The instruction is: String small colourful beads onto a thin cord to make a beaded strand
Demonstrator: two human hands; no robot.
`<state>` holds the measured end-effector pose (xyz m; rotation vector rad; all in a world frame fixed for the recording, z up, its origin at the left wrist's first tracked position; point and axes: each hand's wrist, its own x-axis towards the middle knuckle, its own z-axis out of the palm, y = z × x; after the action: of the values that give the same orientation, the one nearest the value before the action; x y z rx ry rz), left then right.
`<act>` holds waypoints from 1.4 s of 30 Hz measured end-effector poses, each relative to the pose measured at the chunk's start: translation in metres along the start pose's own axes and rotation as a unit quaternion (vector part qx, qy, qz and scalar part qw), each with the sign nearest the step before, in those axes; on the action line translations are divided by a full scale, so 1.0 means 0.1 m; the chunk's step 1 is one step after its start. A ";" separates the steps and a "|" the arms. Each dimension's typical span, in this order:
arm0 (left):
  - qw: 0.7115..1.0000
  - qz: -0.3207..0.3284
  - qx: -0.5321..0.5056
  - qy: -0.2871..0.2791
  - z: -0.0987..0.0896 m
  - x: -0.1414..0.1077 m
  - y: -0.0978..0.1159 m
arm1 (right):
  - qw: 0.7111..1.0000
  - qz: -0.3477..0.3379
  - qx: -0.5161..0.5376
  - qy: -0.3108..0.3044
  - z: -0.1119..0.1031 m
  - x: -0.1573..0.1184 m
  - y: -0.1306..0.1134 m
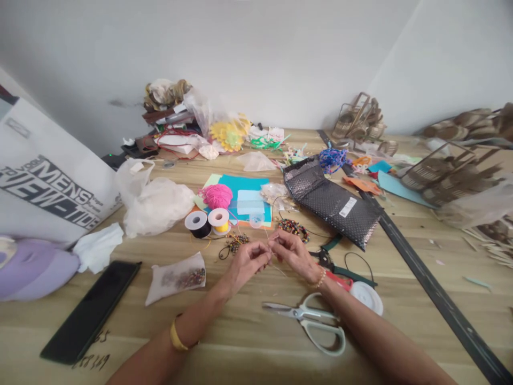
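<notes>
My left hand (249, 263) and my right hand (294, 254) meet over the middle of the table, fingertips pinched close together. Between them runs a thin pale cord (277, 269), its loose ends sticking out above and below the fingers. Whatever else the fingertips may hold is too small to make out. Just behind my right hand lies a coil of multicoloured beads (294, 229). A smaller bunch of dark beads on cord (237, 243) rests beside my left hand. Open scissors (304, 315) with pale handles lie in front of my right hand.
Spools of black cord (197, 224) and yellow cord (219, 222) stand behind my left hand, near pink yarn (218, 196). A small bag of beads (177, 278) and a dark phone-like slab (91, 312) lie left. A black bubble mailer (332, 200) and pliers (325, 259) lie right.
</notes>
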<state>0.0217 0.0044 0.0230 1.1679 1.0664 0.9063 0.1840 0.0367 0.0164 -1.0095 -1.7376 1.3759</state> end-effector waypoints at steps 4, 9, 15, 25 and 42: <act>0.998 -0.039 -0.045 -0.012 -0.01 0.00 -0.01 | 1.000 -0.003 0.011 -0.004 0.01 0.01 0.01; 0.996 -0.046 -0.079 -0.007 -0.04 -0.01 -0.02 | 0.996 0.002 0.074 -0.043 0.02 0.04 0.02; 0.982 -0.067 -0.174 0.017 -0.08 0.02 -0.06 | 0.995 0.005 0.081 -0.053 -0.05 0.06 0.02; 0.928 -0.122 -0.347 0.059 -0.18 0.07 -0.05 | 0.998 -0.032 -0.038 0.029 -0.12 0.07 0.06; 0.934 -0.082 -0.332 0.109 -0.18 0.10 -0.08 | 0.972 0.114 0.119 -0.170 -0.13 0.09 0.10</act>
<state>0.0073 0.0174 0.0121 0.4177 0.9041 1.1599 0.1927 0.0520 0.0095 -0.8988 -1.6759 1.9491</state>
